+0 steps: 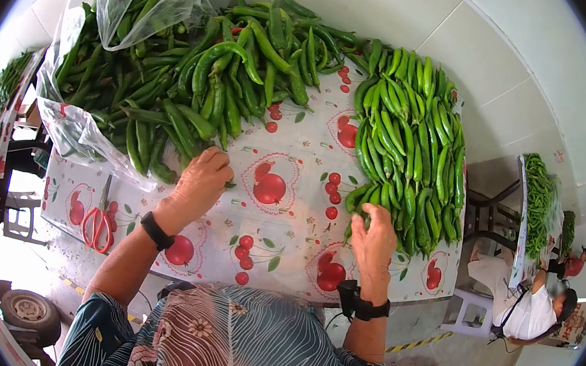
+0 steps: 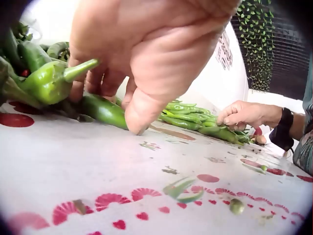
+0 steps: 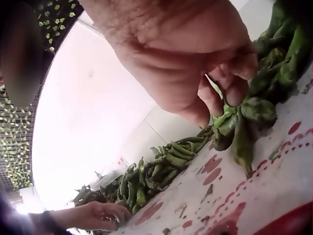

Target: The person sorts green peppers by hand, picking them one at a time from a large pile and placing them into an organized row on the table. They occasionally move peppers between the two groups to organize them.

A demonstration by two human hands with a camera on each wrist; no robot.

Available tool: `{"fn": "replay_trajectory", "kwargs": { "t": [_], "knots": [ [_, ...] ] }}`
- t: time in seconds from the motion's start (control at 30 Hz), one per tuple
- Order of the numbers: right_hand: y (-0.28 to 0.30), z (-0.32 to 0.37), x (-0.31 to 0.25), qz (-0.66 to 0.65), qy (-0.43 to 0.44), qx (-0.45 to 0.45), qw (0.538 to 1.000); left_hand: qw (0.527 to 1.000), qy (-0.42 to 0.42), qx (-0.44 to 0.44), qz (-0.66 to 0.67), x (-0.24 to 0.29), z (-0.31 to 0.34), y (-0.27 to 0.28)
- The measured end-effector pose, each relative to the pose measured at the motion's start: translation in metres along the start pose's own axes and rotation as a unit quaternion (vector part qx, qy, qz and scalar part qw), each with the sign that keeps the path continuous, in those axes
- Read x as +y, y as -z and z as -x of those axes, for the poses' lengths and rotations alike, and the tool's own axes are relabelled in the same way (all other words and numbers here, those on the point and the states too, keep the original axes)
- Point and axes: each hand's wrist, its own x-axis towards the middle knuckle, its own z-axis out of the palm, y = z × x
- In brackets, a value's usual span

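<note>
Nearest the left wrist camera, the left hand (image 2: 151, 54) arches over a smooth, glossy green pepper (image 2: 105, 111), its bent fingers on one side and its thumb on the other, closed around it with the thumb tip down at the cloth. That pepper lies at the near edge of a loose heap (image 1: 226, 69), beside a thick-stemmed, lighter pepper (image 2: 49, 83).

Across the table, the right hand (image 1: 374, 241) reaches to the near left corner of the laid-out peppers (image 1: 411, 145). Its fingers are bent and partly spread over stem ends, thumb opposite; whether it grips one cannot be told.

Long, tapering and curved, the heaped peppers point every way, a bit of red among them, and spill from a thin, crinkled clear plastic bag (image 1: 80, 135). The laid-out ones lie closely side by side in overlapping layers, shiny and slightly wrinkled.

Between the two groups, the tablecloth (image 1: 288, 232) shows printed pomegranates and cherries, with small green scraps on its surface. Red-handled scissors (image 1: 97, 229) rest left of the left forearm. Both forearms reach forward, the left slanting inward and the right nearly straight, with black wrist straps above a thin, wavy-lined floral shirt (image 1: 234, 334).
</note>
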Motion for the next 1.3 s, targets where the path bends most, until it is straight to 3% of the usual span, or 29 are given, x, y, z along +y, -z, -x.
{"fn": "replay_trajectory", "kwargs": {
  "t": [0.07,0.17,0.27,0.3,0.37,0.5,0.63,0.77,0.87,0.9,1.0,1.07,1.1,1.13,1.3],
  "knots": [
    [0.005,-0.001,0.003,-0.035,0.004,0.01,0.999,0.999,-0.026,0.018,0.017,-0.004,-0.001,-0.002],
    [0.012,0.0,0.002,-0.143,-0.041,-0.029,0.988,0.985,0.017,0.089,0.149,0.011,-0.002,0.022],
    [0.005,0.004,-0.01,-0.326,-0.084,-0.089,0.937,0.933,0.16,0.055,0.319,0.038,-0.007,0.062],
    [0.001,0.004,-0.019,-0.332,-0.039,-0.097,0.938,0.879,0.163,0.07,0.442,0.043,-0.009,0.063],
    [0.009,0.002,-0.058,-0.386,-0.05,-0.108,0.915,0.725,0.154,0.093,0.665,0.052,-0.014,0.061],
    [0.001,0.002,-0.083,-0.453,0.025,-0.189,0.871,0.758,0.13,0.023,0.639,0.065,-0.014,0.053],
    [-0.002,0.005,-0.077,-0.365,0.067,-0.219,0.902,0.703,0.145,0.023,0.696,0.075,-0.014,0.041],
    [-0.005,0.012,-0.081,-0.326,0.104,-0.152,0.927,0.678,0.166,-0.023,0.716,0.079,-0.016,0.03],
    [-0.006,0.012,-0.071,-0.281,0.098,-0.173,0.939,0.667,0.165,-0.041,0.726,0.085,-0.019,0.023],
    [-0.004,0.01,-0.067,-0.291,0.084,-0.153,0.941,0.693,0.155,-0.05,0.702,0.083,-0.019,0.021],
    [0.008,0.009,-0.045,-0.307,0.008,-0.095,0.947,0.852,0.086,-0.01,0.517,0.073,-0.017,0.024],
    [0.013,0.008,-0.02,-0.294,-0.082,-0.051,0.951,0.939,0.085,0.034,0.331,0.066,-0.015,0.036],
    [0.012,0.007,-0.003,-0.236,-0.063,-0.029,0.969,0.969,0.069,0.064,0.227,0.058,-0.011,0.035],
    [0.008,0.007,0.017,-0.177,-0.043,-0.007,0.983,0.987,0.052,0.094,0.121,0.05,-0.006,0.035],
    [0.004,0.005,0.042,-0.015,-0.028,0.053,0.998,0.992,0.106,0.007,0.067,0.023,0.02,0.038]
  ]
}}
